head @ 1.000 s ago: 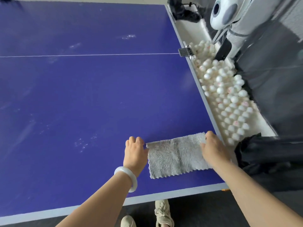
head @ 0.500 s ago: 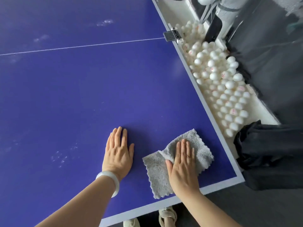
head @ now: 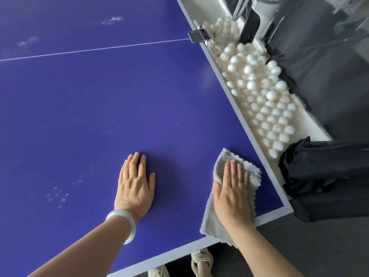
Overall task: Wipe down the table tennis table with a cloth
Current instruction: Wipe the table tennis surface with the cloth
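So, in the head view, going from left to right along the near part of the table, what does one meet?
Pale smudges → left hand → right hand pressing the cloth → black fabric.

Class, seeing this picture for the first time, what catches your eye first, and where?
The blue table fills the view, with both hands flat by its near right corner: the left hand on bare surface, the right hand pressing a grey cloth. Along the table's right edge, a white trough holds many white balls.

A long white plastic tray [head: 201, 13] is holding many small white balls [head: 271, 94]; black fabric [head: 323, 176] is hanging above dark grey floor [head: 319, 248].
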Action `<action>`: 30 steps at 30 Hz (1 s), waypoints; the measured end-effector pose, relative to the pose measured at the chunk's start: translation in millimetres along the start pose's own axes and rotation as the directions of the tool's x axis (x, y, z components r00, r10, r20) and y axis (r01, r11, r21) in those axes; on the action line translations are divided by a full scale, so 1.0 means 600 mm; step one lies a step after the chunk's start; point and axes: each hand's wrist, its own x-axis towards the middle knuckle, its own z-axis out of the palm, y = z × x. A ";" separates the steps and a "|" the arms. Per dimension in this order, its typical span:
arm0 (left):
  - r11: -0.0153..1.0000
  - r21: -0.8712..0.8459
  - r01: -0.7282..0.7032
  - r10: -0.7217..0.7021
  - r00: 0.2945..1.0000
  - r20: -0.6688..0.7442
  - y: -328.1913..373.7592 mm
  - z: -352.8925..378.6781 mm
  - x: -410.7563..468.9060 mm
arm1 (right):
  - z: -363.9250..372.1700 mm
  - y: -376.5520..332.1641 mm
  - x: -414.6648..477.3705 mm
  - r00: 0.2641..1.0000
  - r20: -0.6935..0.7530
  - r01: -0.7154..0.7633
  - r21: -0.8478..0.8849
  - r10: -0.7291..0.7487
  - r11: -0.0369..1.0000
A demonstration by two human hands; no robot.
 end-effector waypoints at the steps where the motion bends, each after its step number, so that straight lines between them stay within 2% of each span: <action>1: 1.000 0.000 -0.001 0.001 1.000 -0.005 0.000 0.000 0.001 | -0.002 0.027 0.011 1.000 -0.017 0.025 -0.015 -0.025 1.000; 2: 1.000 0.003 -0.004 0.004 1.000 -0.011 0.001 -0.002 0.001 | -0.008 0.055 0.027 0.999 -0.040 0.009 -0.031 -0.010 0.999; 4: 1.000 0.007 -0.008 0.009 1.000 -0.020 0.004 -0.003 0.000 | -0.018 0.095 0.064 0.989 -0.061 -0.134 -0.021 0.132 0.991; 6: 1.000 0.010 -0.001 0.001 1.000 -0.022 0.003 0.001 -0.002 | -0.015 0.078 0.085 0.960 -0.069 -0.269 0.036 0.271 0.963; 7: 1.000 0.011 0.001 0.000 1.000 -0.022 0.003 0.000 -0.002 | -0.011 0.047 0.083 0.959 -0.069 -0.269 0.068 0.273 0.961; 8: 1.000 0.015 0.001 -0.001 1.000 -0.025 0.004 -0.002 -0.001 | -0.003 0.010 0.070 0.979 -0.065 -0.188 0.070 0.193 0.980; 10: 1.000 0.016 -0.001 0.001 1.000 -0.027 0.008 -0.006 -0.002 | 0.022 -0.052 0.015 0.992 -0.044 0.119 0.069 -0.116 0.991; 12: 1.000 0.013 -0.003 0.003 1.000 -0.021 0.007 -0.008 -0.003 | 0.026 -0.057 -0.021 0.910 -0.011 0.414 0.061 -0.414 0.908; 13: 1.000 0.016 -0.005 0.005 1.000 -0.019 0.007 -0.008 -0.004 | 0.023 -0.037 -0.009 0.877 -0.015 0.480 0.046 -0.480 0.876; 14: 1.000 0.019 -0.006 0.006 1.000 -0.016 0.005 -0.009 -0.003 | 0.019 -0.014 0.018 0.882 -0.057 0.469 0.000 -0.468 0.883; 15: 1.000 0.024 -0.005 0.006 1.000 -0.015 0.005 -0.008 -0.003 | 0.012 0.008 0.049 0.927 -0.083 0.365 -0.013 -0.365 0.931; 16: 0.999 0.032 0.002 -0.001 1.000 -0.024 0.002 -0.008 -0.002 | 0.005 0.016 0.087 0.974 -0.101 0.204 0.017 -0.201 0.979; 18: 0.999 0.043 -0.011 0.013 0.999 -0.033 0.003 -0.010 -0.003 | 0.003 -0.011 0.136 0.985 -0.119 -0.111 0.114 0.124 0.987; 19: 0.999 0.043 -0.024 0.026 0.999 -0.028 0.007 -0.011 -0.004 | 0.001 -0.052 0.137 0.983 -0.111 -0.133 0.136 0.148 0.982; 20: 0.999 0.042 -0.029 0.030 0.999 -0.026 0.007 -0.014 -0.005 | 0.013 -0.096 0.118 0.992 -0.122 -0.029 0.113 0.043 0.993; 21: 0.999 0.035 -0.031 0.032 0.999 -0.032 0.006 -0.016 -0.006 | 0.030 -0.135 0.083 0.983 -0.116 0.152 0.102 -0.140 0.983; 23: 0.999 0.016 -0.044 0.045 0.997 -0.069 0.004 -0.018 -0.007 | 0.044 -0.166 0.015 0.860 -0.066 0.510 0.065 -0.506 0.858; 24: 0.999 0.007 -0.049 0.050 0.995 -0.086 0.004 -0.018 -0.005 | 0.040 -0.157 0.008 0.808 -0.024 0.589 0.057 -0.589 0.806; 25: 0.999 -0.014 -0.047 0.046 0.995 -0.092 0.002 -0.018 -0.005 | 0.035 -0.140 0.022 0.790 -0.001 0.613 0.052 -0.614 0.788; 26: 0.998 -0.044 -0.041 0.037 0.995 -0.093 0.001 -0.018 -0.003 | 0.029 -0.124 0.047 0.818 -0.004 0.576 0.031 -0.576 0.817; 28: 0.993 -0.094 -0.074 0.064 0.992 -0.105 0.002 -0.025 0.001 | 0.020 -0.098 0.102 0.926 -0.028 0.377 0.015 -0.377 0.926; 30: 0.985 -0.102 -0.138 0.126 0.985 -0.120 0.003 -0.032 0.019 | 0.013 -0.098 0.160 0.975 -0.041 0.218 -0.013 -0.219 0.976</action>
